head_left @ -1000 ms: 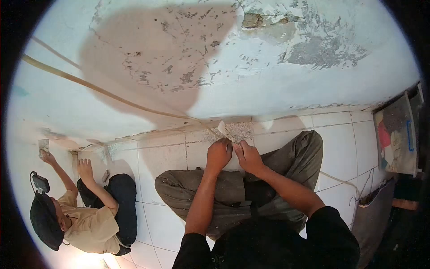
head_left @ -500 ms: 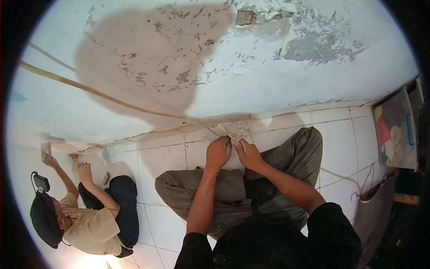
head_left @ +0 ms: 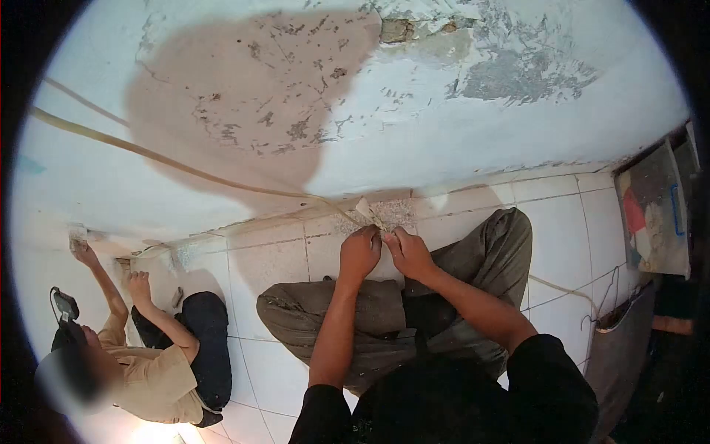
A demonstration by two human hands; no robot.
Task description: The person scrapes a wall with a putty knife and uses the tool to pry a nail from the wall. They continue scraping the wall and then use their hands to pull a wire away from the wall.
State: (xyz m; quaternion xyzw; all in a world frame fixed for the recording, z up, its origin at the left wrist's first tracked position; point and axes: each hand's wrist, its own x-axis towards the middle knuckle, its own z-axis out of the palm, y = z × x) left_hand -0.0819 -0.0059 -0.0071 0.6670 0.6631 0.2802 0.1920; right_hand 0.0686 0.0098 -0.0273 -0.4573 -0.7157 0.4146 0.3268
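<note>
My left hand [head_left: 360, 253] and my right hand [head_left: 409, 254] are together above the floor beside the wall, knuckles almost meeting. A long beige cable [head_left: 200, 172] slopes down across the wall and ends at the closed fingers of my left hand. From between the two hands a short white strip [head_left: 364, 208] sticks up, with pale frayed bits at its lower end. The fingers of my right hand are pinched at that lower end. How strip and cable join is hidden by my fingers.
Rubble-like grit [head_left: 399, 212] lies at the wall's foot, on white floor tiles [head_left: 555, 237]. At the left a person [head_left: 151, 370] in a beige shirt works low on the wall. On the right stand a clear plastic box [head_left: 654, 214] and a dark panel [head_left: 629, 355] with wire.
The white strip stands up a little more and shows more of its length between my hands. The other person's head has shifted slightly downward and left; my arms hold almost the same place.
</note>
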